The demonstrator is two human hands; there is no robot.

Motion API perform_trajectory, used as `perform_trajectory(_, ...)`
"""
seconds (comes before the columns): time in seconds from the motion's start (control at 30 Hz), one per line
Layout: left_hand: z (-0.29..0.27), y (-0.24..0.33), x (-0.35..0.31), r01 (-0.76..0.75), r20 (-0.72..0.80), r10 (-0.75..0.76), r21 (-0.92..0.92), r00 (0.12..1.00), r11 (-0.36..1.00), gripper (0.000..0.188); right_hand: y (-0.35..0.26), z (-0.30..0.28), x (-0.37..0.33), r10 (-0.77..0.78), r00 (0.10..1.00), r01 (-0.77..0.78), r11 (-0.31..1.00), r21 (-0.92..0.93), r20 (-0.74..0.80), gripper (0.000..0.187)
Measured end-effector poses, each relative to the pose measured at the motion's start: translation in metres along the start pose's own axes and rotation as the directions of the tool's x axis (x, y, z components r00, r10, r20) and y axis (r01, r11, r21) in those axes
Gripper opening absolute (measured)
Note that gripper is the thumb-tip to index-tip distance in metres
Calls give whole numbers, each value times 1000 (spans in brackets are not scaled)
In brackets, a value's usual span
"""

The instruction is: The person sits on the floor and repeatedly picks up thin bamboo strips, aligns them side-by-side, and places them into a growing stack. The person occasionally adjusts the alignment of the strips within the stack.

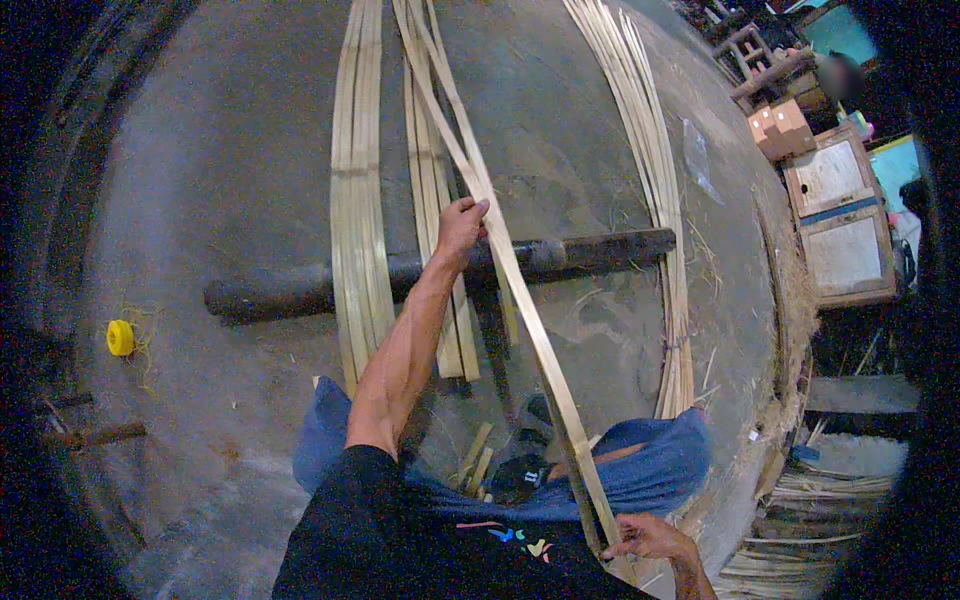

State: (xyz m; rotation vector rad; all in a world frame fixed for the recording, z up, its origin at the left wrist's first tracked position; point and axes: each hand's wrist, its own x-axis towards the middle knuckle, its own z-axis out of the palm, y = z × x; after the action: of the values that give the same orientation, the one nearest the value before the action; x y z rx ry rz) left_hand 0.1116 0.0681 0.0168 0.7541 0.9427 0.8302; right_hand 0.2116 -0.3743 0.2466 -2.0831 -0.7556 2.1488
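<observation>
A long, pale bamboo strip (545, 345) slants from the far floor toward my lap, splitting into two lengths along part of its run. My left hand (463, 230), arm stretched forward, is closed on it about midway, above the dark pole. Beside my right thigh, my right hand (655, 540) pinches the near end of the strip between thumb and fingers. Under and left of my left hand lie a few shorter bamboo strips (430, 200). Further left, a flat row of bamboo strips (357, 190) rests across the pole (615, 247).
On the right, a bundle of thin bamboo strips (645, 160) passes the pole's end. A yellow round object (120, 338) sits on the floor at left. A cabinet (840, 215), a cardboard box (782, 128) and stacked strips (785, 545) line the right side.
</observation>
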Motion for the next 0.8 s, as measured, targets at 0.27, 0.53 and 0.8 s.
perform_trajectory(0.27, 28, 26, -26, 90, 251, 21, -426, 968, 900, 26, 75, 18, -2, -46, 997, 55, 986, -156, 66, 27)
perform_trajectory(0.53, 33, 34, -17, -76, 38, 95, -341, 995, 937, 18, 89, 2, 0, 182, 955, -146, 976, -162, 233, 30)
perform_trajectory(0.8, 25, 37, -12, -53, -15, 51, -377, 999, 925, 23, 76, 9, -1, 211, 953, -211, 977, -25, 218, 35)
